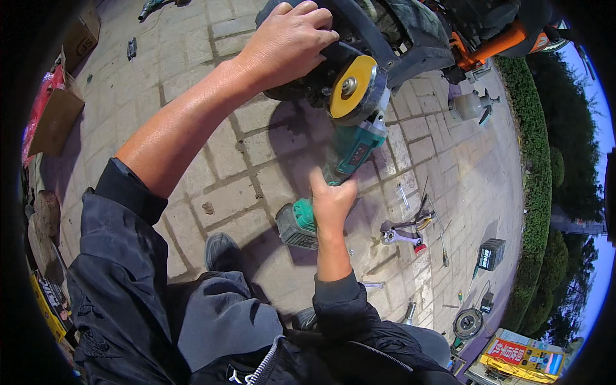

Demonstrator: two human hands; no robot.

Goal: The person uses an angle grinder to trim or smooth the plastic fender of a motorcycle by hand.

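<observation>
My right hand is wrapped round the body of a teal cordless angle grinder. Its yellow disc points away from me, close beside a black machine part. A black battery pack sits at the grinder's near end. At the top, my left hand has its fingers curled over a dark, curved part of the same machine. The exact shape under those fingers is hidden. Whether the disc touches the machine, I cannot tell.
An orange frame tube belongs to the machine at upper right. On the paving lie a purple-handled tool, a wrench and a screwdriver. A spray bottle and a black battery stand right. A cardboard box is left.
</observation>
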